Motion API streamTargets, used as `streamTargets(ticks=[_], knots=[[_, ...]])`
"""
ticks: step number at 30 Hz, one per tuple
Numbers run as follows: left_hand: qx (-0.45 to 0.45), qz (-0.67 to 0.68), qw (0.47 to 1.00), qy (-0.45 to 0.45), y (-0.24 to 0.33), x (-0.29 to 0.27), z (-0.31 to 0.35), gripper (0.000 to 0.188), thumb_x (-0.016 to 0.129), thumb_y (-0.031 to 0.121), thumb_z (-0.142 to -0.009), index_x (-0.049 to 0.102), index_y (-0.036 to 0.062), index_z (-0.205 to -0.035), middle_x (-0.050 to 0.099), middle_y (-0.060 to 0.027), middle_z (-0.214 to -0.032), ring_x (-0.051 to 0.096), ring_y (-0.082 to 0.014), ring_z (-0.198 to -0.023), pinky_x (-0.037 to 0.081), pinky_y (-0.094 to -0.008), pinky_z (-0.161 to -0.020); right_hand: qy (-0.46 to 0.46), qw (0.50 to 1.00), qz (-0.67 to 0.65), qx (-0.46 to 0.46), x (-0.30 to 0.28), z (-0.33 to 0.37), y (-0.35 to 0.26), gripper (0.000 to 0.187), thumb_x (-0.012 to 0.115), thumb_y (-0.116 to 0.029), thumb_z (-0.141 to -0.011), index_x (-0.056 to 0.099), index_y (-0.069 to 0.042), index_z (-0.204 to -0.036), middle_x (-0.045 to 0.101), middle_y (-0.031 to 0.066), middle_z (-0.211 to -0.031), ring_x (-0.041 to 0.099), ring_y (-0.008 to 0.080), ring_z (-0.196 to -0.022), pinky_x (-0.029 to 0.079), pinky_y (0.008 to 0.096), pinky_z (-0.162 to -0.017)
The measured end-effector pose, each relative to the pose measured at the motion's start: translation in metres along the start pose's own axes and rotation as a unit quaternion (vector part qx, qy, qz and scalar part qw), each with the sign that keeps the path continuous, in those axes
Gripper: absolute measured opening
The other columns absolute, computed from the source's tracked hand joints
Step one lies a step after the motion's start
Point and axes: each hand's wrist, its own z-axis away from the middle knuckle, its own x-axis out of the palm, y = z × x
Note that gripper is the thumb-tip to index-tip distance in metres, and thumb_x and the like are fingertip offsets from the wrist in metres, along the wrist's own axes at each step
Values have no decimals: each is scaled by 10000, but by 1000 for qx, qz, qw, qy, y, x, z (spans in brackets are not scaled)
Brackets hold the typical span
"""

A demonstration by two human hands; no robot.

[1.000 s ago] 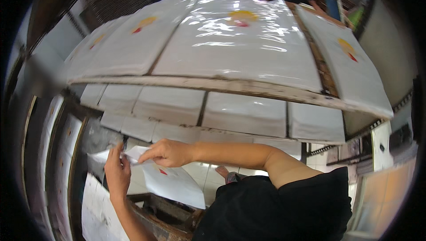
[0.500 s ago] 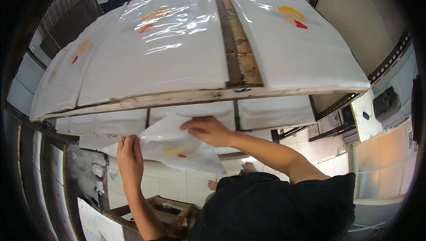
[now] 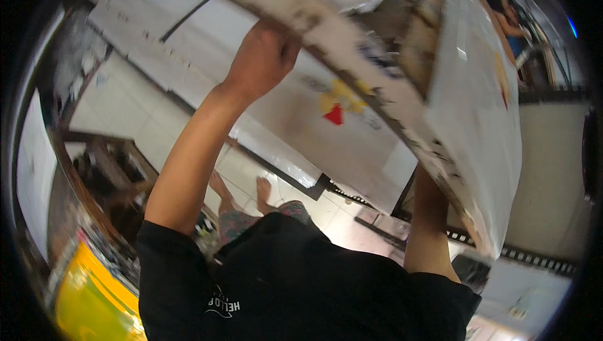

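A white sheet with a yellow and red print (image 3: 335, 113) lies on the lower level of the rack, beneath its upper wooden edge (image 3: 352, 58). Over the sheet's left part is my left hand (image 3: 259, 63), curled closed just under that edge. Its fingertips are hidden, so whatever they grip does not show. My right forearm (image 3: 430, 206) reaches up behind the rack's right part, and the hand itself is out of sight. Glossy white sheets (image 3: 474, 121) cover the upper level, partly blurred.
A brown wooden frame (image 3: 119, 178) stands at the left, above a yellow-green package (image 3: 94, 291). Slotted metal bars (image 3: 540, 260) run along the right. My feet (image 3: 264, 189) are on the tiled floor (image 3: 141, 112). Another person (image 3: 505, 17) is at the far upper right.
The view has swung and the rack's edge is now much closer and slanted. The printed sheet, held up between both hands before, now lies on the lower level. My right hand has gone behind the rack.
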Motion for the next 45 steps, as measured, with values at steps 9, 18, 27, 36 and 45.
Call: streamTargets(ticks=[9,18,27,36,45], knots=[[-330,59,936,-107,64,12,124,267,565,93,-912,627,29,-1164,634,-173,-1164,643,-369,-1009,537,-441,-844,-14,997,-32,69,-105,-120,81,334,514,-42,-903,584,-28,-1229,632,121,-1147,616,250,-1012,512,374,-902],[-294,63,922,-245,101,48,134,467,588,222,-904,525,52,-1335,508,-179,-1400,674,-365,-950,563,-447,-820,-29,994,-71,74,-142,-159,117,372,506,-10,-895,560,-19,-1263,622,120,-1149,627,236,-978,529,348,-877],[-255,55,927,-268,94,61,150,482,563,224,-921,488,54,-1366,451,-130,-1478,672,-350,-963,569,-438,-821,7,992,-81,95,-150,-141,139,365,524,-40,-912,554,-19,-1275,621,122,-1153,630,234,-985,531,346,-877],[-273,35,913,-302,97,68,150,517,536,248,-940,442,97,-1425,418,-137,-1503,657,-354,-1016,553,-444,-864,64,994,-44,73,-147,-124,132,362,541,-69,-929,549,-20,-1287,621,123,-1158,633,232,-993,533,344,-878],[-194,69,964,-167,116,30,188,396,556,191,-930,540,22,-1287,527,-174,-1359,663,-324,-995,576,-410,-792,103,993,6,-49,-21,-82,50,363,559,-99,-945,543,-20,-1300,621,125,-1162,636,230,-1001,535,342,-878]])
